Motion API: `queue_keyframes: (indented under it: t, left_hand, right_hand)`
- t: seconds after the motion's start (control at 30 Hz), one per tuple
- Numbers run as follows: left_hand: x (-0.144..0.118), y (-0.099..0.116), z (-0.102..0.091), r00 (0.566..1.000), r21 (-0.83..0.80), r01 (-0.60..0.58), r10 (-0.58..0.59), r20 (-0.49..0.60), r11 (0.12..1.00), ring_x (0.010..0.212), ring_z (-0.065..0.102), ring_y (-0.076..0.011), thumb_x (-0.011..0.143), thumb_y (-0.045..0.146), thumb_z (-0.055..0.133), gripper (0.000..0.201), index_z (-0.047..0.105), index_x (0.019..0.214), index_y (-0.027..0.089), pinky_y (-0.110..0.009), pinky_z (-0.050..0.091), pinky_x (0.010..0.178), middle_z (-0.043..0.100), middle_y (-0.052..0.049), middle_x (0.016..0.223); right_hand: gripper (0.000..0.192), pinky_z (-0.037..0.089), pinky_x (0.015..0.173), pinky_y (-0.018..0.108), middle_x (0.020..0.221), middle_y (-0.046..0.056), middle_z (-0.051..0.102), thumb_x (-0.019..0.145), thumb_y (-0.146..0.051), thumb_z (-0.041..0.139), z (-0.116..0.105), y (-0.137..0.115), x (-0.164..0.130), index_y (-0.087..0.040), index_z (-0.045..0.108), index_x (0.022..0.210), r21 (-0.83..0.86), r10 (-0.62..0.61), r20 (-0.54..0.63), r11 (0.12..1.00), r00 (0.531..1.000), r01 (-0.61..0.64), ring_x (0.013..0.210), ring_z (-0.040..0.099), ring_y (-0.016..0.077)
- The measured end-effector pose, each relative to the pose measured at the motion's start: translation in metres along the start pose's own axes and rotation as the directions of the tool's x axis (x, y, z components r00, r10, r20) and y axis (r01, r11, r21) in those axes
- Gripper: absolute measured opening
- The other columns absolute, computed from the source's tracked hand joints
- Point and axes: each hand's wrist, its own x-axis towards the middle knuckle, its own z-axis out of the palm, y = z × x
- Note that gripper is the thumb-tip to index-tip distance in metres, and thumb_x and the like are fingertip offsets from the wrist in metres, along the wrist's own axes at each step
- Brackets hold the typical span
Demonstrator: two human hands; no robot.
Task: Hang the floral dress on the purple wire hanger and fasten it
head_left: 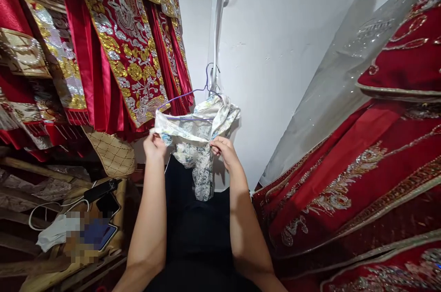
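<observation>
A white garment with a blue and green floral print [193,145] hangs in front of me on a thin purple wire hanger [186,95]. The hanger's hook is caught at the lower end of a white strip [215,30] by the wall. My left hand [154,146] pinches the garment's edge at its left side. With thumb and fingers closed, my right hand [222,148] grips the cloth near the front middle. Between both hands the upper edge is pulled fairly taut, while the lower part droops below. The garment's exact kind is hard to make out.
Red costumes with gold and silver embroidery [127,48] hang at the left. More red embroidered garments [330,181], partly under clear plastic [310,94], fill the right. A wooden stand [117,209] at lower left holds a black device [99,190], a white cable [37,209] and a phone [107,237].
</observation>
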Motion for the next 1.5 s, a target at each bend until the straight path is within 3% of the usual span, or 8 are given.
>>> queue_keyframes:
  t: [0.27, 0.5, 0.6, 0.83, 1.0, 1.17, 1.33, 1.5]
  left_hand:
    - [-0.055, -0.042, 0.023, 0.938, 0.221, 0.233, -0.278, 0.206, 0.947, 0.069, 0.062, -0.0145, 0.068, 0.035, 0.082, 0.028, 0.069, 0.082, 0.014, -0.025, 0.049, 0.067, 0.069, -0.004, 0.076]
    - [-0.096, -0.035, 0.083, 0.779, 0.357, -0.201, -0.072, 0.623, 0.912, 0.094, 0.064, -0.0204, 0.089, 0.048, 0.064, 0.031, 0.069, 0.096, 0.018, -0.033, 0.050, 0.090, 0.069, -0.007, 0.097]
    - [-0.093, -0.033, 0.087, 0.692, 0.395, -0.397, -0.012, 0.722, 0.829, 0.123, 0.056, -0.0247, 0.095, 0.050, 0.055, 0.035, 0.070, 0.108, 0.021, -0.038, 0.042, 0.107, 0.064, -0.010, 0.126]
    - [-0.055, -0.031, 0.047, 0.412, 0.715, -0.456, -0.586, 0.698, 0.530, 0.088, 0.067, -0.0255, 0.094, 0.072, 0.031, 0.068, 0.073, 0.097, 0.018, -0.035, 0.052, 0.079, 0.072, -0.007, 0.089]
    - [-0.021, 0.002, 0.023, 0.545, 0.690, -0.724, -0.610, 0.576, 0.004, 0.073, 0.066, -0.0249, 0.087, 0.069, 0.048, 0.055, 0.072, 0.086, 0.019, -0.031, 0.045, 0.067, 0.072, -0.008, 0.080]
    - [0.009, 0.031, 0.013, 0.652, 0.609, -0.692, -0.698, 0.295, -0.389, 0.076, 0.070, -0.0300, 0.071, 0.050, 0.071, 0.033, 0.075, 0.076, 0.018, -0.034, 0.048, 0.069, 0.075, -0.016, 0.080]
    - [0.029, 0.047, 0.013, 0.653, 0.610, -0.711, -0.650, 0.388, -0.350, 0.088, 0.069, -0.0273, 0.082, 0.035, 0.058, 0.024, 0.075, 0.084, 0.018, -0.035, 0.051, 0.082, 0.074, -0.013, 0.089]
    - [0.036, 0.046, 0.054, 0.470, 0.505, -0.863, -0.361, 0.805, 0.003, 0.096, 0.064, -0.0251, 0.088, 0.026, 0.048, 0.022, 0.067, 0.088, 0.015, -0.038, 0.050, 0.093, 0.066, -0.013, 0.103]
  right_hand:
    - [0.033, 0.040, 0.044, 0.021, 0.059, 0.002, 0.062, 0.077, -0.048, 0.074, -0.031, -0.002, -0.017, -0.016, 0.072, 0.073, -0.407, 0.304, 0.130, 0.885, 0.944, -0.228, 0.052, 0.054, 0.0122]
    - [0.059, 0.055, 0.068, 0.030, 0.088, 0.006, 0.072, 0.088, -0.075, 0.046, 0.006, -0.002, -0.019, -0.023, 0.070, 0.104, 0.023, 0.041, 0.085, 0.999, 0.996, -0.043, 0.086, 0.068, 0.0209]
    - [0.049, 0.055, 0.074, 0.032, 0.095, 0.005, 0.072, 0.077, -0.060, 0.072, 0.011, -0.008, -0.026, -0.023, 0.067, 0.109, 0.047, 0.013, 0.174, 0.999, 0.985, -0.021, 0.089, 0.067, 0.0226]
    - [0.018, 0.050, 0.067, 0.031, 0.075, 0.003, 0.066, 0.063, -0.024, 0.076, -0.027, -0.053, 0.011, -0.017, 0.066, 0.077, -0.355, -0.291, 0.049, 0.889, 0.955, 0.289, 0.068, 0.059, 0.0179]
    - [0.050, 0.052, 0.082, 0.032, 0.102, 0.005, 0.070, 0.068, -0.019, 0.058, -0.040, -0.051, 0.080, -0.018, 0.065, 0.118, -0.587, -0.484, -0.017, 0.713, 0.875, 0.383, 0.086, 0.063, 0.0200]
    - [0.020, 0.051, 0.087, 0.038, 0.082, 0.006, 0.071, 0.070, -0.021, 0.052, -0.049, -0.026, 0.114, -0.017, 0.069, 0.079, -0.732, -0.310, 0.102, 0.620, 0.945, 0.282, 0.086, 0.063, 0.0246]
    - [0.014, 0.050, 0.078, 0.036, 0.071, 0.003, 0.069, 0.064, -0.020, 0.054, -0.087, -0.038, 0.097, -0.017, 0.067, 0.068, -0.734, -0.289, 0.146, 0.610, 0.946, 0.300, 0.078, 0.062, 0.0240]
    - [0.021, 0.051, 0.074, 0.034, 0.077, 0.004, 0.071, 0.064, -0.020, 0.052, -0.092, -0.048, 0.077, -0.017, 0.070, 0.076, -0.712, -0.262, 0.193, 0.626, 0.946, 0.318, 0.076, 0.065, 0.0231]
